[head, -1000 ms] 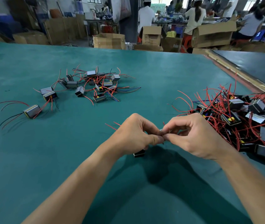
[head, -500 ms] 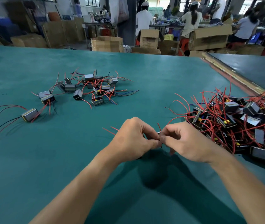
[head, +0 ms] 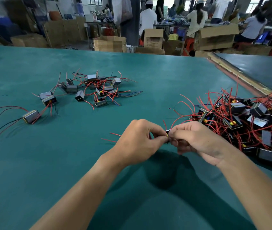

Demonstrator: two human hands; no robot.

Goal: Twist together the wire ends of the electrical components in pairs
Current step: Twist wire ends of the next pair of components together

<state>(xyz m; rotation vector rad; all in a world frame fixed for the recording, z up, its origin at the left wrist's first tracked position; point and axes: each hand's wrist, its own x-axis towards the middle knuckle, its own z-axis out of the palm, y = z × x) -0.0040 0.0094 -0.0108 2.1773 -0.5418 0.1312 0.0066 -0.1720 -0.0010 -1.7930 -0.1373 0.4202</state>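
My left hand and my right hand meet fingertip to fingertip above the green table. Between them they pinch one small black electrical component with a yellow part; most of it is hidden by my fingers. Its red wires arc up between the thumbs, and two more red wire ends stick out left of my left hand. A dense pile of components with red wires lies at the right. A looser group of components lies at the far left-centre.
A single grey component with red and black wires lies alone at the left. A raised strip marks the table's right edge. Cardboard boxes and several people working stand beyond the far edge.
Both hands have stayed together, pinching at the same spot. The component has come up from below my left hand into the gap between the fingertips, and red wires now stand up above the thumbs.
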